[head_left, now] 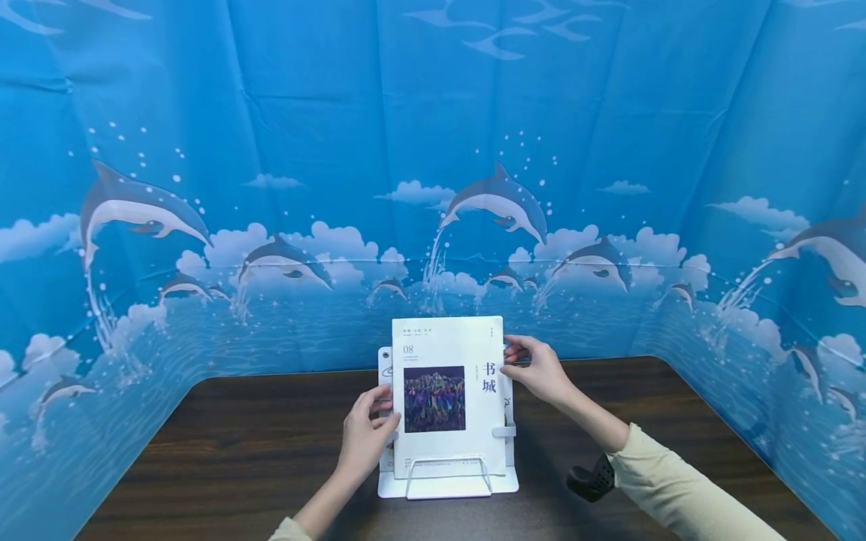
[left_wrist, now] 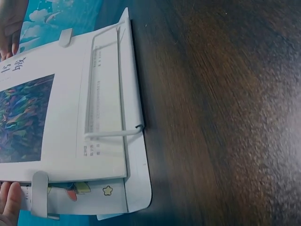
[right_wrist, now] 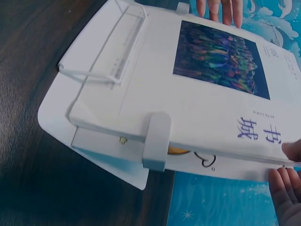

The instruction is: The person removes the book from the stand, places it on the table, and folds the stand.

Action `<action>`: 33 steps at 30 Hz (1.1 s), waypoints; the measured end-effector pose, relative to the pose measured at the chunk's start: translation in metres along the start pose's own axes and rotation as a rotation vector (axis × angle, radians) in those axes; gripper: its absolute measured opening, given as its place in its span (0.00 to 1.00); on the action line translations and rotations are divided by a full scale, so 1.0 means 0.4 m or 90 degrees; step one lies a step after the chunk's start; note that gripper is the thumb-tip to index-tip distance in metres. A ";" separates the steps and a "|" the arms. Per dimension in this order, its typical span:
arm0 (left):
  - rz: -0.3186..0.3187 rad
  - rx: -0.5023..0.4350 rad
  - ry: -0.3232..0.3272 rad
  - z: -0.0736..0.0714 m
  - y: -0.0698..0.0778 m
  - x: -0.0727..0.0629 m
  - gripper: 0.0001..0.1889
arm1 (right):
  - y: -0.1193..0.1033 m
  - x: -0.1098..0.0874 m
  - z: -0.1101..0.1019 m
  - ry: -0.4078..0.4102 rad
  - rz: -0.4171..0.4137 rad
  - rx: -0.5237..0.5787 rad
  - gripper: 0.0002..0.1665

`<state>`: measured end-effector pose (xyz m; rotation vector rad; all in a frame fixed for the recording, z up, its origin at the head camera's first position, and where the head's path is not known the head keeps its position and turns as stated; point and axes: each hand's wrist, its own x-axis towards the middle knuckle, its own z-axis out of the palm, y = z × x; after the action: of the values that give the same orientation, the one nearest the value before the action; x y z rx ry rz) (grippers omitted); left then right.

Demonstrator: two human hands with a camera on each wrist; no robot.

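Note:
A white book (head_left: 440,443) with a dark multicoloured picture on its cover stands upright on a white book stand (head_left: 504,485). A wire bar crosses the book's lower front, and side clips sit at its edges. My right hand (head_left: 537,370) pinches the upper right edge, the thumb (right_wrist: 292,150) on the cover and the fingers behind. At the opposite edge my left hand (head_left: 365,436) touches the side of the book and stand, its fingers (right_wrist: 225,12) fairly straight in the right wrist view. A printed backboard (left_wrist: 84,200) with cartoon drawings shows behind the book.
The stand rests on a dark wood-grain table (head_left: 237,451). Blue cloth (head_left: 304,150) printed with dolphins and clouds hangs behind and at both sides. A black object (head_left: 591,481) shows beneath my right wrist.

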<state>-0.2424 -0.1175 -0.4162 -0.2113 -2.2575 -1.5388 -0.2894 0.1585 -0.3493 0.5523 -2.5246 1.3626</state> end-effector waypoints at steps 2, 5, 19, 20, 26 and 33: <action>-0.005 -0.002 0.002 0.004 0.000 0.002 0.21 | -0.002 0.001 0.004 0.010 0.007 -0.009 0.30; -0.012 0.000 0.008 0.008 0.004 0.002 0.21 | -0.006 0.003 0.011 0.024 0.015 -0.022 0.28; -0.066 -0.009 0.032 0.016 0.015 0.008 0.20 | 0.000 -0.006 0.036 0.069 0.009 -0.003 0.23; -0.066 -0.009 0.030 0.017 0.015 0.009 0.21 | 0.002 -0.008 0.038 0.071 0.002 -0.001 0.24; -0.062 0.007 0.024 0.019 0.014 0.016 0.20 | 0.012 -0.014 0.045 0.079 -0.046 0.003 0.24; -0.034 0.028 0.019 0.016 0.013 0.023 0.19 | 0.018 -0.024 0.049 0.083 -0.076 0.012 0.24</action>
<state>-0.2505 -0.1105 -0.4099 -0.1172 -2.2885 -1.5074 -0.2838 0.1479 -0.3687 0.5874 -2.3387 1.3349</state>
